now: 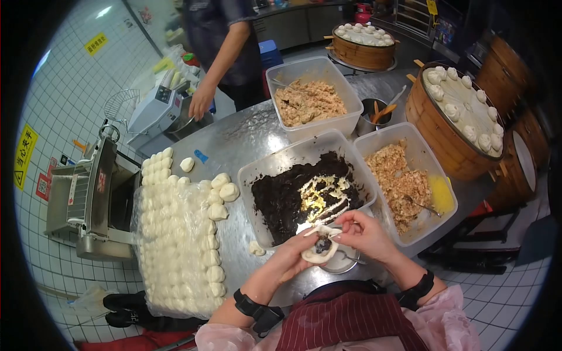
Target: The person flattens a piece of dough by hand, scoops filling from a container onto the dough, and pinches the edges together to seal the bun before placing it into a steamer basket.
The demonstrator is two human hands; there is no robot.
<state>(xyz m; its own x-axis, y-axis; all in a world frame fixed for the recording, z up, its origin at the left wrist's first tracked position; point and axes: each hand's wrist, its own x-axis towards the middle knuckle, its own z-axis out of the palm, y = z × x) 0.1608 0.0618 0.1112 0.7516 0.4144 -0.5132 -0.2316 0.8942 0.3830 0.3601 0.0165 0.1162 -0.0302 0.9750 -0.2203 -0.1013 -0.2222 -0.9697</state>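
Observation:
A round dough wrapper (313, 255) with a dark filling at its middle rests in my left hand (287, 256), whose fingers curl around it. My right hand (364, 234) pinches the wrapper's right edge between thumb and fingers. Just below the hands is a small metal bowl (339, 269) holding a utensil, partly hidden. Directly beyond them stands a clear plastic tub (249, 219) of dark, sticky filling (275, 190). Many dough pieces (175, 245) lie in rows to the left, mostly under plastic film. A small dough scrap (256, 248) sits near the tub.
Two more tubs hold meat-like filling (310, 102) and chopped filling (398, 181) with a spoon. Bamboo steamers (436, 131) with pleated buns stand right. A dough roller machine (96, 199) stands left. Another person's hand (202, 102) reaches toward a mixer-like machine (155, 111).

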